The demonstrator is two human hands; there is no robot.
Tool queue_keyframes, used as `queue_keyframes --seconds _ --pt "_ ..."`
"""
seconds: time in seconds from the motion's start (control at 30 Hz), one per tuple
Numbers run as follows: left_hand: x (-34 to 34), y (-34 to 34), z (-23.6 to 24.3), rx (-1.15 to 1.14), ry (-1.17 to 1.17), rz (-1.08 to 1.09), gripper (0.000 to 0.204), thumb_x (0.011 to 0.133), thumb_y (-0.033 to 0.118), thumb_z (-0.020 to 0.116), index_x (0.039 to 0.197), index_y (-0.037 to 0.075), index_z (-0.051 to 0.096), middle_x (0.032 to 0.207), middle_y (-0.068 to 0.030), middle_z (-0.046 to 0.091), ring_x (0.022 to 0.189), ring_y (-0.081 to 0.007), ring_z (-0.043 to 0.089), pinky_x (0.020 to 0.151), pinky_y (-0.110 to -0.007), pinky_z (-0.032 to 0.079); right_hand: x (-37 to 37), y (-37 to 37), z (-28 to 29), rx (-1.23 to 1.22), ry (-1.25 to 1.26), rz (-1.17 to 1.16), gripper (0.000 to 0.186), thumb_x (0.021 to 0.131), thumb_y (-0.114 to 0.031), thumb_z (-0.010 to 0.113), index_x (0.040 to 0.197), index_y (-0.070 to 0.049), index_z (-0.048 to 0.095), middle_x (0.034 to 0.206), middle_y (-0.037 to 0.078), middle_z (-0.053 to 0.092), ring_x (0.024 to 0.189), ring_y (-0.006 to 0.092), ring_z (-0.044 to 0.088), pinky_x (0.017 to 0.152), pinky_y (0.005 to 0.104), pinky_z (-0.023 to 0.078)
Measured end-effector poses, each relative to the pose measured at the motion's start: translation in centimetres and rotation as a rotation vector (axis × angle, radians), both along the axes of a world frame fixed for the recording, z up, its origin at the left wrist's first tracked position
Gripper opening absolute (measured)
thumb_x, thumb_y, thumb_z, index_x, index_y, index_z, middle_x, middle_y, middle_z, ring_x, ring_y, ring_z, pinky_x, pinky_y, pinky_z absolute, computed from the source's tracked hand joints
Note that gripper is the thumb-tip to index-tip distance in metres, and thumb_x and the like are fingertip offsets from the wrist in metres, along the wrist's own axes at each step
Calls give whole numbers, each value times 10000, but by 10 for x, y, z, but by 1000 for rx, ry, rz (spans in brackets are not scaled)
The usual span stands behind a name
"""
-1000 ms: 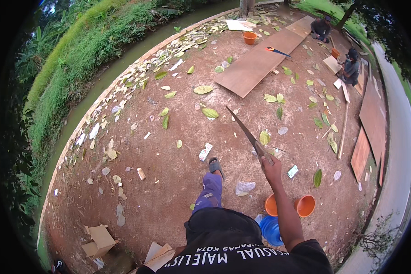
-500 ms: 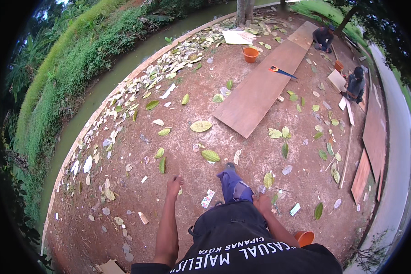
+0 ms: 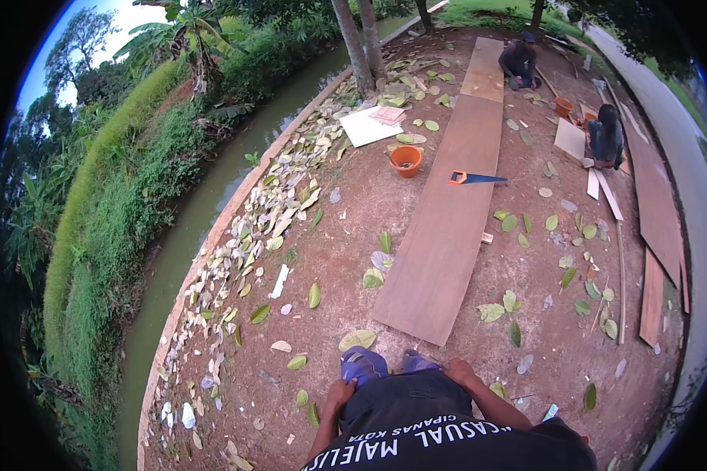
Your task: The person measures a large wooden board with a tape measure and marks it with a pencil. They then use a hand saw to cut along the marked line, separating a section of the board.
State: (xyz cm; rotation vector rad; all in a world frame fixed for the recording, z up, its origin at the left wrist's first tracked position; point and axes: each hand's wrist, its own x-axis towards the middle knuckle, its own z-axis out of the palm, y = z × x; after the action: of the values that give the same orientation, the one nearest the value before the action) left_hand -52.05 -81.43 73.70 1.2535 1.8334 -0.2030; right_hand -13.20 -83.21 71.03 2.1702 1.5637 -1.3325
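Note:
My left hand (image 3: pixel 340 392) is beside my left thigh, fingers curled in against the purple-blue trousers (image 3: pixel 363 363); no tool shows in it. At the other thigh, my right hand (image 3: pixel 462 371) is against the trouser side, its fingertips too small and partly hidden to read. Just ahead of my legs lies a long brown plywood sheet (image 3: pixel 428 251), running away from me. Across its middle rests a handsaw (image 3: pixel 479 179), its orange and black handle to the left and its dark blue blade to the right. An orange bucket (image 3: pixel 406 169) stands by the sheet's left edge, with something inside.
Two people (image 3: pixel 518 63) sit or crouch at the far right among wood pieces. More boards (image 3: pixel 652 204) lie along the right near the paved road (image 3: pixel 675 125). A pale board (image 3: pixel 361 127) lies near the tree trunks (image 3: pixel 355 47). A low kerb (image 3: pixel 204 243) edges the water at left.
I have come closer to the plywood sheet, and the view has tilted up. My left hand has moved in from out at the side to my thigh. My right hand stays by the trousers.

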Motion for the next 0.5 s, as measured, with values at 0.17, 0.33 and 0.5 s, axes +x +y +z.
queue_keyframes --seconds 0.17,0.33,0.5 --pt "26 217 42 -254 -235 -284 516 996 483 641 1044 -12 778 967 -205 770 849 -268 725 784 -444 541 8 71 -16 -40 6 -245 593 893 -513 722 1091 45 760 1132 316 724 1128 449 703 972 507 569" --pt "78 435 23 -523 -469 -768 376 1044 348 609 1004 20 788 859 -52 743 818 -144 663 770 -353 519 -43 136 -39 9 -27 -768 437 823 -348 728 1018 41 769 1053 327 725 1033 469 723 886 536 582" --pt "154 689 -15 -686 -407 -1273 355 1035 285 592 924 1 773 796 -10 722 755 -111 625 705 -350 498 -163 272 -34 260 -265 -1291 366 801 -204 724 1095 13 728 903 298 719 904 499 711 809 568 575"
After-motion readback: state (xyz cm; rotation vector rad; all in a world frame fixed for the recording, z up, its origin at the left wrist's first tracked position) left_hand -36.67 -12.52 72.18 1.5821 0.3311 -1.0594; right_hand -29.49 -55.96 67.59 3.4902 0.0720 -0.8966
